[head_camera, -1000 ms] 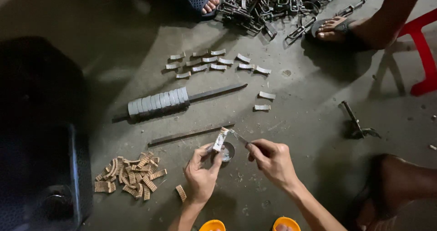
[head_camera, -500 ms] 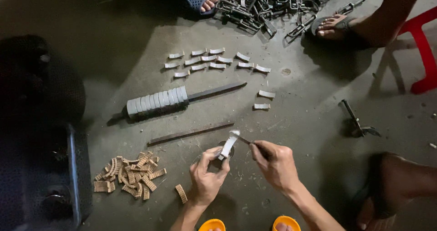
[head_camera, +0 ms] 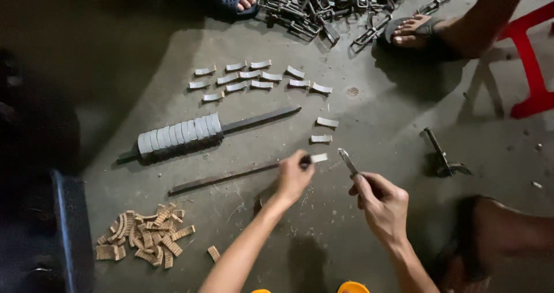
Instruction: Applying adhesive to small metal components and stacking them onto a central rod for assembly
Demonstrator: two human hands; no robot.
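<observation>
left hand [head_camera: 294, 177] pinches small curved grey piece [head_camera: 318, 158] | right hand [head_camera: 381, 203] grips thin metal blade [head_camera: 347, 161]

A small pale curved pad [head_camera: 318, 158] — held low over the floor — beside a thin metal blade [head_camera: 347, 161], tilted.

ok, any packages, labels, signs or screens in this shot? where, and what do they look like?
None in view. Only loose parts on the concrete floor: grey curved pieces, tan pieces, metal bars. The left hand holds a grey piece; the right hand holds a small blade-like tool.
</observation>
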